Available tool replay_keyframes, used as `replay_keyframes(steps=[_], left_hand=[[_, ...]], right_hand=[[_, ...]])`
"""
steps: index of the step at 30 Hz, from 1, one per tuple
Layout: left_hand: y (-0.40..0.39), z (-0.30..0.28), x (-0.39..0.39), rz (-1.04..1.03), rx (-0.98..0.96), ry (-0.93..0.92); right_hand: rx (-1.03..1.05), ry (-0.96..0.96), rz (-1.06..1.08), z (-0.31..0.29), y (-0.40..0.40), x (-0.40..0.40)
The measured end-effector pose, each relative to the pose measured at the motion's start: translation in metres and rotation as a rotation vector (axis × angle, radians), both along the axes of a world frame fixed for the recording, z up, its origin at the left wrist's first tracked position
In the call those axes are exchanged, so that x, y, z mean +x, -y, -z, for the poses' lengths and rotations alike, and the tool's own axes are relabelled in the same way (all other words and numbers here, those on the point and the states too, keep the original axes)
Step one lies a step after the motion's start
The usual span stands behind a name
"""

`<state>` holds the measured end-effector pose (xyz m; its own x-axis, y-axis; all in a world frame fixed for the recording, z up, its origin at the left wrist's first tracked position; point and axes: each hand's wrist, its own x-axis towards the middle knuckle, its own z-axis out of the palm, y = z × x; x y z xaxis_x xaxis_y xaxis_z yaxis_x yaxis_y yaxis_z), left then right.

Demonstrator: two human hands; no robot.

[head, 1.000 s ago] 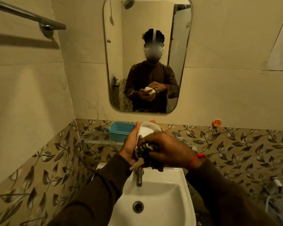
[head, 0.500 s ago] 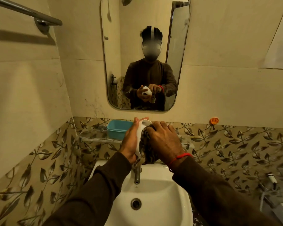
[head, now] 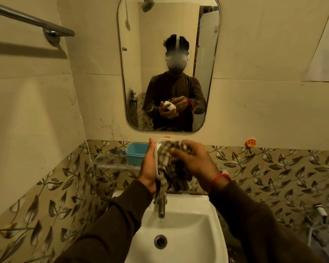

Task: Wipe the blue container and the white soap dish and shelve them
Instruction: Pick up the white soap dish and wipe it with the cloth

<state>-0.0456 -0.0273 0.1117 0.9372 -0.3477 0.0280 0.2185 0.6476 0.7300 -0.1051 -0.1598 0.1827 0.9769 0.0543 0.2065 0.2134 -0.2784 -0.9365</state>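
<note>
While the left hand (head: 149, 166) cups the white soap dish (head: 158, 154) from behind, fingers extended along its back and thumb side hidden, the dish stands on edge above the tap (head: 161, 203) and the white washbasin (head: 188, 224). Its long axis runs near vertical, the open face turned toward the right hand (head: 193, 162). That hand is closed over a checked cloth (head: 168, 164) and presses it into the dish; the cloth's loose end hangs down to the tap. The blue container (head: 136, 153) sits upright on the glass shelf (head: 110, 163), just left of the left hand and apart from it. Compared with half a second ago, the right hand has shifted to the right and more of the cloth is exposed across the dish face; the container is unmoved.
</note>
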Motion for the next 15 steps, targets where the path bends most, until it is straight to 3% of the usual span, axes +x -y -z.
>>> replay_keyframes(steps=[2,7,10,15], left_hand=[[0.006,-0.002,-0.002,0.009,-0.025,-0.002],[0.024,0.001,-0.007,-0.049,-0.003,-0.070],[0.027,0.003,-0.004,-0.051,-0.053,-0.099],[0.020,0.007,0.000,-0.081,-0.017,-0.069]], right_hand=[[0.096,0.061,0.158,-0.006,0.005,0.011],[-0.195,0.286,0.308,0.002,-0.006,0.021],[-0.394,0.446,0.289,0.011,-0.012,0.020],[-0.534,0.460,0.133,0.018,-0.006,0.014]])
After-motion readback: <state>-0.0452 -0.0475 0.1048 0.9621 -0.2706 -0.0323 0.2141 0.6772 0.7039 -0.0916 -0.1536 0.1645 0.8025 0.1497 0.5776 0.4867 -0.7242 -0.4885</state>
